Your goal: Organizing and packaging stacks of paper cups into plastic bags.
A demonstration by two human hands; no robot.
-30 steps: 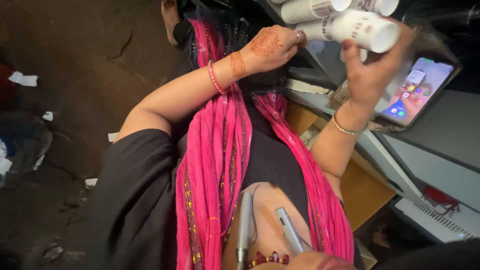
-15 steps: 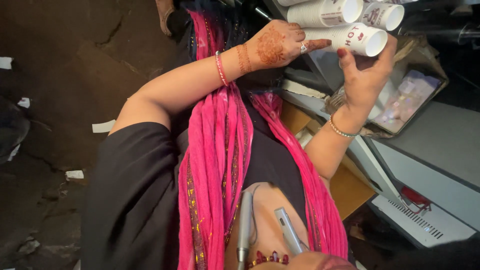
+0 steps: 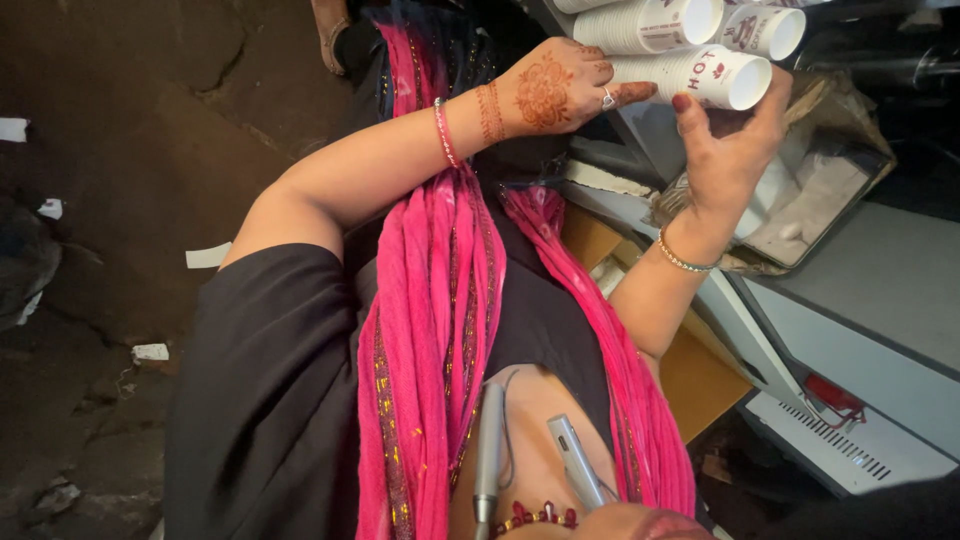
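A stack of white paper cups (image 3: 715, 78) lies sideways at the top of the view, open end to the right. My right hand (image 3: 728, 150), with a gold bracelet on the wrist, holds the stack from below, thumb against its side. My left hand (image 3: 555, 92), henna-patterned, with a ring and pink bangles, grips the stack's left end. Two more stacks of white cups (image 3: 655, 25) lie just above. A pink scarf (image 3: 440, 330) hangs down my dark top.
A metal tray (image 3: 850, 195) holding crumpled paper sits under my right hand on a grey counter (image 3: 890, 290). Below it are a white vented appliance (image 3: 850, 455) and a yellow box (image 3: 700, 375). Paper scraps (image 3: 150, 352) lie on the dark floor at left.
Both hands have stayed on the cup stack while the view shifted. The lit phone screen seen by my right hand a second ago is no longer visible.
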